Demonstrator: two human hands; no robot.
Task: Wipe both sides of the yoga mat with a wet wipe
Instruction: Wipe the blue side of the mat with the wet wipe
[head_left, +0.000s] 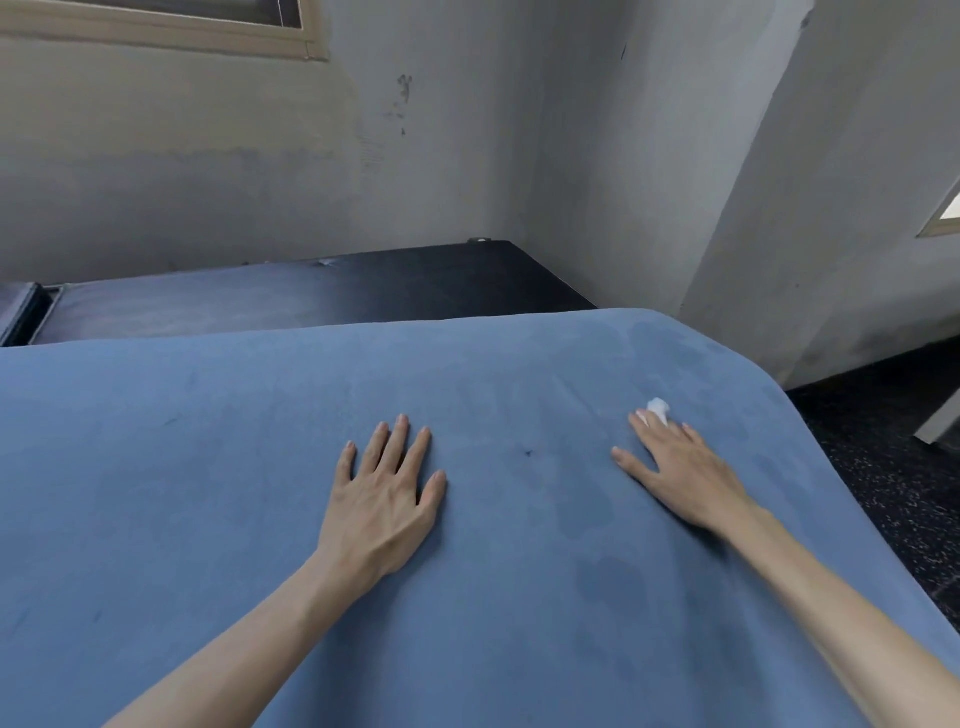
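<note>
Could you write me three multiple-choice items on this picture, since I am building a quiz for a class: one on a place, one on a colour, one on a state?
1. Where does the wet wipe lie?
A. under the fingers of the right hand
B. under the left hand
C. on the dark floor

2. What colour is the yoga mat?
A. green
B. blue
C. red

3. How does the left hand lie?
A. curled into a fist
B. lifted off the mat
C. flat on the mat, fingers spread

Key: 1 A, a white bit of wipe shows past the right fingertips, which press it to the mat. 2 B, the mat is blue all over, with darker damp patches near the right hand. 3 C, the left palm rests flat with straight fingers apart.
</note>
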